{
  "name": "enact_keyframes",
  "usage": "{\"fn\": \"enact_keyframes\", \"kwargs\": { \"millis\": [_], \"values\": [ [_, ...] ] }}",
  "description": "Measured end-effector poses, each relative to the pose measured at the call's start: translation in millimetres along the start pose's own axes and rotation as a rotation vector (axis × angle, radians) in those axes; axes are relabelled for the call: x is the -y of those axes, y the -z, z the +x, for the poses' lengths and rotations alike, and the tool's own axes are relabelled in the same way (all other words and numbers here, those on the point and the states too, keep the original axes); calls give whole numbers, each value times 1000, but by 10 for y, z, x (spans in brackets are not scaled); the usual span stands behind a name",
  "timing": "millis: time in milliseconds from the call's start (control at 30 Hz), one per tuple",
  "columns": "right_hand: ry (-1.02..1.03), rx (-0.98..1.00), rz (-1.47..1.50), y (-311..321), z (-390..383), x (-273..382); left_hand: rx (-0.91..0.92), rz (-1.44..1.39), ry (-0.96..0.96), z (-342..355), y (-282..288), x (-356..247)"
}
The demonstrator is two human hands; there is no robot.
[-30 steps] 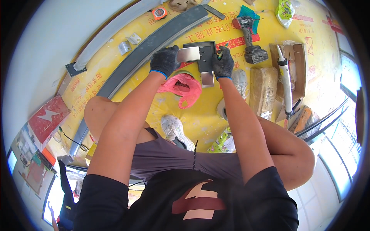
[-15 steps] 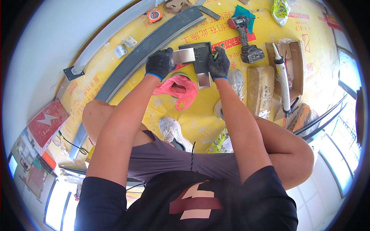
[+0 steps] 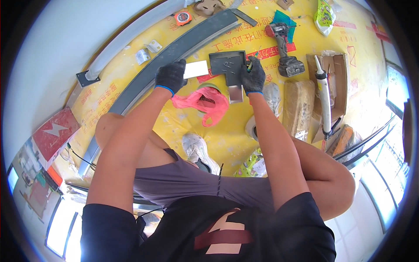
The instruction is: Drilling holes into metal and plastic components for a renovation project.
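My left hand [image 3: 170, 75], in a dark grey glove with a blue cuff, is closed on the left end of a shiny rectangular metal plate [image 3: 196, 69]. To its right lies a dark grey L-shaped metal piece [image 3: 216, 61] with raised edges and several small screws [image 3: 227, 65] in it. A second shiny plate [image 3: 235, 94] sits at its near end. My right hand [image 3: 252, 77], gloved alike, is closed beside that piece's right edge. A small slim green and yellow thing [image 3: 250, 66] shows between its fingers; its kind is unclear.
A pink plastic bag [image 3: 207, 101] lies open nearer me. A long dark grey metal profile [image 3: 170, 56] runs along the left. A cordless drill [image 3: 286, 54], caulking gun [image 3: 324, 94], cardboard box [image 3: 340, 83] and wrapped package [image 3: 299, 107] lie right. A tape measure [image 3: 183, 18] is far left.
My left hand has drawn the metal plate left, away from the L-shaped piece, and the plate now looks brighter. My right hand keeps its place beside that piece. The whole view has shifted slightly.
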State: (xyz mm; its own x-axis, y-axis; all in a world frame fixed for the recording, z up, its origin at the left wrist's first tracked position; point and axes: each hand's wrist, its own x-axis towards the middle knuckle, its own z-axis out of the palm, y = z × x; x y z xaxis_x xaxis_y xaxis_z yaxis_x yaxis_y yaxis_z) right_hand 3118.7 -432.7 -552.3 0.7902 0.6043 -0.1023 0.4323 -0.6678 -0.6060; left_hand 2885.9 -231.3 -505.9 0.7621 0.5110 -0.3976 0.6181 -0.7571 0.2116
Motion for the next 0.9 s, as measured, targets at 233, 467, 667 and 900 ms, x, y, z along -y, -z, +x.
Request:
{"fn": "enact_keyframes", "kwargs": {
  "millis": [233,467,667,900],
  "values": [
    [107,-39,18,-61,25,-162,17,7,42,74,-128,-144],
    [85,22,20,-19,41,-126,30,-66,32,85,-201,-116],
    [92,-3,20,51,61,-152,-3,-141,16,91,-281,-134],
    [135,15,22,63,105,-202,-74,-191,-14,87,-435,-143]
  ]
}}
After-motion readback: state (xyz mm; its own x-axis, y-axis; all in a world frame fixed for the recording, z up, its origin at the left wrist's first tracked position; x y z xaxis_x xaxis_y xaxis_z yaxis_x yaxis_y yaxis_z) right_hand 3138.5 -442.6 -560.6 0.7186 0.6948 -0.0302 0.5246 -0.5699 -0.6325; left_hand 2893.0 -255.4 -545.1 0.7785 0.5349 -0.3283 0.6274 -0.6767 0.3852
